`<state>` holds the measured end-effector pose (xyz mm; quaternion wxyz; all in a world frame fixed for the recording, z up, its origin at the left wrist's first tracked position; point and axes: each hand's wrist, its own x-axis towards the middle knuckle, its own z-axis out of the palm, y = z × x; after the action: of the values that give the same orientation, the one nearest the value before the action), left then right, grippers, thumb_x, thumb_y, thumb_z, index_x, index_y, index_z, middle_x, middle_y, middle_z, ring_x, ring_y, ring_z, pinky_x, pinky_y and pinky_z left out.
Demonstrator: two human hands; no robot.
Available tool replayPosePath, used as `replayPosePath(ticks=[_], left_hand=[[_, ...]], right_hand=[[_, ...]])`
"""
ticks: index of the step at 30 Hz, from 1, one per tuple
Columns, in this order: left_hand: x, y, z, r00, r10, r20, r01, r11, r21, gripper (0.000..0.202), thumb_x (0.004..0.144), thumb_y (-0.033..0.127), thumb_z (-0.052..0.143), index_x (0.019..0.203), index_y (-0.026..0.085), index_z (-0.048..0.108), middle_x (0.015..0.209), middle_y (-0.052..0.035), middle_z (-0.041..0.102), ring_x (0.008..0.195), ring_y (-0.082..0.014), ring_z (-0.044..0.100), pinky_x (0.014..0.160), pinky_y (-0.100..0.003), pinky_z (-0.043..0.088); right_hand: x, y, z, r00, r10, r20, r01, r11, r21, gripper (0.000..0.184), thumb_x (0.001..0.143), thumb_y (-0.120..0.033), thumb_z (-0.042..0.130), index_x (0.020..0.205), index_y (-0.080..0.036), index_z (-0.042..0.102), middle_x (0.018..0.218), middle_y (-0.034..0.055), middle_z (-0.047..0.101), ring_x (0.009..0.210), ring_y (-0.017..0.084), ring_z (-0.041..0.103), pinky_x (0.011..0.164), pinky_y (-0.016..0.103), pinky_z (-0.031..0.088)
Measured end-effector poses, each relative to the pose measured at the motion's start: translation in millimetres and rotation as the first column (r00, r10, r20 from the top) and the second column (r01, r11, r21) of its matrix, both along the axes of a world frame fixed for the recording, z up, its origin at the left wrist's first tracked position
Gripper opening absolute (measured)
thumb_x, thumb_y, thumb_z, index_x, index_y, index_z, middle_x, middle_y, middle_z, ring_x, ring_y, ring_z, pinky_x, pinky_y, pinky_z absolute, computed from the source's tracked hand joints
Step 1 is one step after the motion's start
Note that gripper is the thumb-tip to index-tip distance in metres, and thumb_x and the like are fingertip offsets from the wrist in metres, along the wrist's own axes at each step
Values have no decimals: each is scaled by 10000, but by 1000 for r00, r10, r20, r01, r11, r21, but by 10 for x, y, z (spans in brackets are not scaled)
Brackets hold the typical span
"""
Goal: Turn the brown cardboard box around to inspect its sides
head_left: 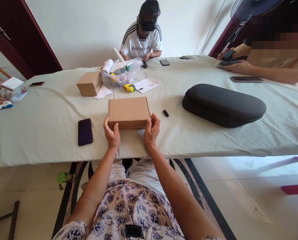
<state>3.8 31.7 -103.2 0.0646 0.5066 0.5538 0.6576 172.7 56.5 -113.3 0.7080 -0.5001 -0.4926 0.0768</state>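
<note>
A flat brown cardboard box (128, 111) lies closed on the cloth-covered table (46, 126), near its front edge. My left hand (111, 133) grips the box's near left corner. My right hand (152, 129) holds its near right corner, thumb on the side. A black phone (85, 131) lies face up just left of my left hand. To the right of the box sits a small black object (165, 113).
A big black oval case (223, 104) lies to the right. Behind are a second cardboard box (89, 83), a clear plastic tub (122, 76), a yellow tape measure (129, 88) and papers (147, 84). Other people sit at the far side, right and left edges.
</note>
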Motion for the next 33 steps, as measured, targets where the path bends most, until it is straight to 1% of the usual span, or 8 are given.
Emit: replayPosePath(ticks=[3, 6, 12, 15, 19, 22, 27, 33], left_hand=[[-89, 60, -87, 995, 7, 103, -2, 999, -54, 529, 959, 517, 504, 1369, 188, 443, 1351, -184, 592, 1266, -253, 602, 1084, -394, 466], [-152, 97, -177, 997, 46, 67, -37, 991, -129, 459, 940, 461, 549, 1299, 176, 529, 1243, -174, 662, 1192, -275, 643, 1051, -431, 492], [-131, 100, -223, 996, 72, -60, -85, 966, -244, 625, 844, 158, 593, 1446, 122, 428, 1405, -226, 571, 1387, -331, 498, 1177, -506, 360], [-113, 85, -197, 995, 56, -77, -76, 953, -293, 679, 826, 116, 572, 1478, 89, 384, 1420, -246, 558, 1395, -349, 490, 1181, -527, 343], [-133, 66, -175, 999, 42, -25, -47, 958, -281, 636, 844, 148, 566, 1461, 131, 411, 1423, -222, 566, 1364, -328, 525, 1157, -509, 379], [-157, 55, -147, 998, 41, 55, -28, 974, -225, 546, 848, 177, 573, 1386, 191, 480, 1344, -171, 629, 1249, -285, 609, 1057, -451, 476], [-169, 13, -37, 988, 134, 83, -126, 987, -95, 318, 893, 356, 583, 1160, 183, 575, 1144, -132, 677, 1057, -235, 655, 899, -360, 519], [-146, -29, -10, 993, 104, 53, -105, 994, 13, 476, 882, 499, 620, 1228, 189, 519, 1226, -134, 607, 1113, -225, 615, 990, -365, 480]], right_hand=[[38, 28, -19, 999, -9, -38, 7, 999, -48, 325, 1004, -443, 436, 1079, -200, 639, 1029, 78, 703, 944, 195, 661, 849, 353, 547], [57, 41, -43, 1000, -3, -30, 1, 998, -65, 307, 996, -444, 452, 1000, -207, 647, 957, 55, 708, 889, 189, 653, 832, 347, 544], [42, 85, -116, 999, 32, 18, -31, 998, -56, 261, 972, -364, 467, 1090, -212, 643, 1043, 86, 688, 972, 212, 635, 904, 399, 530], [34, 102, -154, 998, 20, 62, -15, 997, -78, 279, 963, -322, 448, 1137, -209, 635, 1050, 101, 673, 993, 227, 624, 923, 422, 523], [23, 107, -204, 994, 28, 101, -10, 985, -170, 350, 935, -297, 461, 1241, -206, 604, 1076, 117, 661, 979, 236, 633, 906, 437, 530], [9, 82, -186, 995, 63, 79, -47, 979, -198, 414, 914, -298, 490, 1310, -211, 569, 1072, 110, 662, 937, 225, 645, 877, 425, 544], [-5, -29, -22, 995, 94, -36, -97, 992, -86, 397, 918, -360, 550, 1292, -229, 538, 1026, 63, 654, 875, 177, 633, 825, 352, 551], [7, -110, 72, 995, 99, 20, -99, 995, 9, 334, 907, -373, 557, 1213, -240, 541, 1129, 74, 617, 935, 180, 611, 821, 356, 543]])
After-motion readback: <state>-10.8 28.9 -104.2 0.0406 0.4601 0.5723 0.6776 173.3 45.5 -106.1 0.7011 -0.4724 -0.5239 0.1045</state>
